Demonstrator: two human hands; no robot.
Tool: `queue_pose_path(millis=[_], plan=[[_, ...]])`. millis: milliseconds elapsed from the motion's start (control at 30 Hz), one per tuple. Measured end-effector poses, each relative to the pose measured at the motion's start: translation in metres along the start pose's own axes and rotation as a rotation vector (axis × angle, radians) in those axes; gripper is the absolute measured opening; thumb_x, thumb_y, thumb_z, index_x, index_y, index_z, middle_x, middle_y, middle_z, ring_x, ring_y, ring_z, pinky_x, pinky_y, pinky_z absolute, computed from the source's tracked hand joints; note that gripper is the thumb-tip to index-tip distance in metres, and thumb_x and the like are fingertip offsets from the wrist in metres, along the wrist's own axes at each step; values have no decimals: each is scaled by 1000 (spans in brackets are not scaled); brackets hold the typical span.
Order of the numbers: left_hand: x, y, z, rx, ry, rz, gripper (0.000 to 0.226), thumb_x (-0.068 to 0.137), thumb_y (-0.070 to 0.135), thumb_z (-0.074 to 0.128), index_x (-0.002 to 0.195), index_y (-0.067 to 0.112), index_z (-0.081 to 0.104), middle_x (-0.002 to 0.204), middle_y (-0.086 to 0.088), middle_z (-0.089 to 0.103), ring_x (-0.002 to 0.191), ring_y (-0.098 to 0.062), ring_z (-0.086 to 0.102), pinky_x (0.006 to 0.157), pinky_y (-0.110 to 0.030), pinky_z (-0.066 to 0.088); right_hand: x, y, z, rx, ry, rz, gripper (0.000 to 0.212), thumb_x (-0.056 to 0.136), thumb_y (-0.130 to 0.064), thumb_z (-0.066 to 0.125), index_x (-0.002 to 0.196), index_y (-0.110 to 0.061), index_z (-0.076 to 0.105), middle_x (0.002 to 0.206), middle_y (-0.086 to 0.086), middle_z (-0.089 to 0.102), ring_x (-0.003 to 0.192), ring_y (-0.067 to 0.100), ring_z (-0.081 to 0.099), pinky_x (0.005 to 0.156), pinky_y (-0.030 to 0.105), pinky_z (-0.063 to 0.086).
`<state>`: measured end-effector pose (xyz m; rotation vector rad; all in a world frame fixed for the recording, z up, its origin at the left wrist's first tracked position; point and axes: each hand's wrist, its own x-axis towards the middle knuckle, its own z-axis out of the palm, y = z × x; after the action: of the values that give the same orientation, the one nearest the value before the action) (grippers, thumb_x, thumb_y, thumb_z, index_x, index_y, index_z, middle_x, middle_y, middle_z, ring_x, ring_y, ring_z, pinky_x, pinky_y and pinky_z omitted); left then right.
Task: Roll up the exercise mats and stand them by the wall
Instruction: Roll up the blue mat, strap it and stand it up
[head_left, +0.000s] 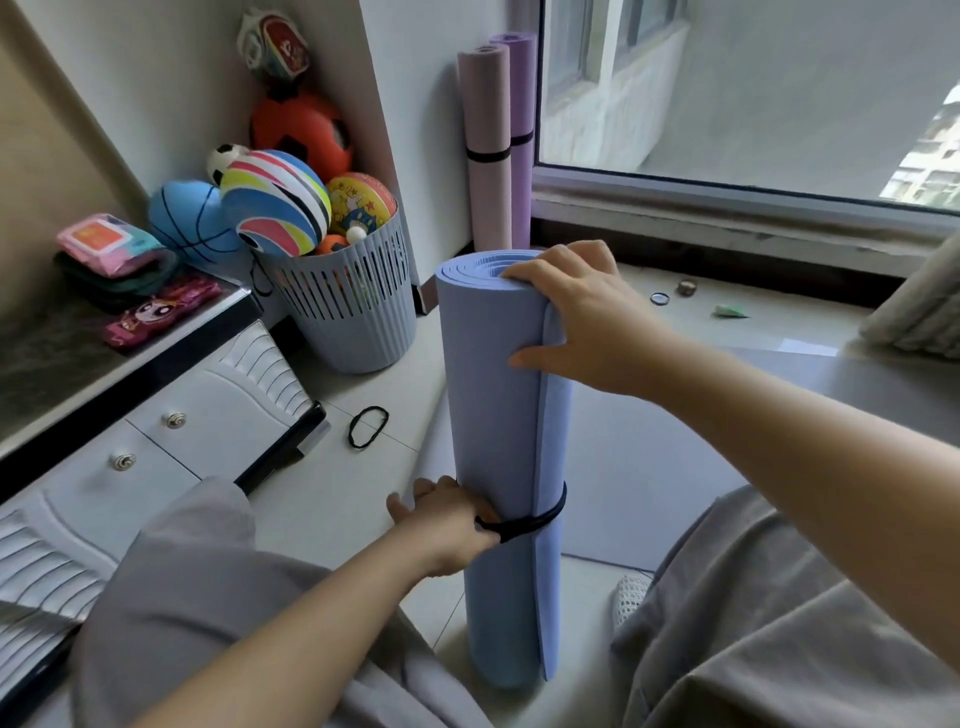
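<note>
Blue mat (498, 415) is being banded: right hand (576, 312) is gripping its top, left hand (447, 519) is pinching the black band (540, 519). Next, probably, standing it by mats (488, 156) at twelve o'clock.

1. Tiled floor (332, 488): blue mat (498, 415) upright at centre, slatted basket (353, 312) to its upper left, black band (369, 427) loose on the tiles left of it.
2. Top-centre corner: pink mat (488, 156) and purple mat (522, 104) upright, bases hidden.
3. Counter (47, 353), left edge: wipes pack (104, 241), pink pouch (161, 309).
4. Ledge (779, 322), right: ring (660, 298), cap (687, 287), green scrap (730, 312).
</note>
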<state>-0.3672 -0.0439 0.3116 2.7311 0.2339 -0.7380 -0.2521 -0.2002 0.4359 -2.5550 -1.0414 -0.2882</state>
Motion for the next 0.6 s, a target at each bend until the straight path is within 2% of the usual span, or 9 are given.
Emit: queue_pose_path(millis=[33, 100, 200, 300, 367, 433, 533, 600], plan=[[-1, 4, 1, 46, 25, 4, 20, 93, 41, 47, 98, 31, 64, 113, 0, 49, 116, -25, 38, 105, -47, 25, 0, -3, 1, 4, 6, 16, 79, 73, -45, 77, 140, -23, 43, 132, -1, 47, 126, 28, 29, 104, 44, 35], [-3, 13, 7, 8, 29, 53, 16, 92, 34, 48, 90, 23, 60, 106, -2, 58, 105, -24, 52, 86, -33, 40, 1, -8, 3, 6, 25, 45, 79, 73, -46, 77, 140, -25, 42, 132, -3, 46, 127, 27, 28, 102, 46, 36], [-6, 31, 14, -155, -73, 97, 14, 90, 27, 50, 85, 16, 57, 86, -2, 59, 78, -21, 53, 65, -28, 41, 5, -17, 5, -28, 47, 79, 78, 73, -49, 75, 140, -27, 42, 132, -4, 46, 127, 27, 27, 100, 46, 37], [-3, 38, 10, -418, -159, 131, 18, 89, 23, 55, 98, 8, 60, 82, -3, 52, 68, -16, 47, 63, -24, 41, 6, -24, 5, -63, 59, 140, 75, 74, -50, 73, 139, -29, 41, 131, -4, 45, 126, 26, 26, 95, 41, 36], [-4, 33, 5, -684, -241, 113, 10, 92, 20, 55, 98, 14, 58, 77, 2, 46, 67, -10, 45, 61, -19, 44, 4, -24, 5, -101, 81, 189, 74, 74, -51, 72, 138, -28, 43, 130, -4, 45, 126, 27, 26, 90, 39, 31], [-9, 24, 4, -821, -258, 115, 7, 95, 21, 53, 99, 22, 58, 78, 5, 48, 73, -6, 47, 64, -16, 45, -2, -22, 5, -139, 101, 235, 73, 74, -55, 71, 136, -28, 43, 130, -4, 46, 125, 27, 27, 86, 37, 26], [-12, 12, -3, -702, -44, 148, 11, 94, 27, 56, 101, 32, 60, 96, 8, 61, 88, -6, 56, 71, -17, 45, -9, -22, 3, -211, 109, 241, 72, 75, -60, 66, 135, -29, 43, 129, -3, 47, 124, 26, 29, 91, 39, 25], [-15, 8, -17, -620, 170, 164, 10, 92, 23, 58, 96, 32, 60, 86, 6, 61, 76, -6, 56, 64, -13, 41, -8, -24, 0, -263, 96, 216, 71, 75, -61, 65, 134, -28, 44, 128, -1, 48, 125, 27, 30, 100, 44, 23]])
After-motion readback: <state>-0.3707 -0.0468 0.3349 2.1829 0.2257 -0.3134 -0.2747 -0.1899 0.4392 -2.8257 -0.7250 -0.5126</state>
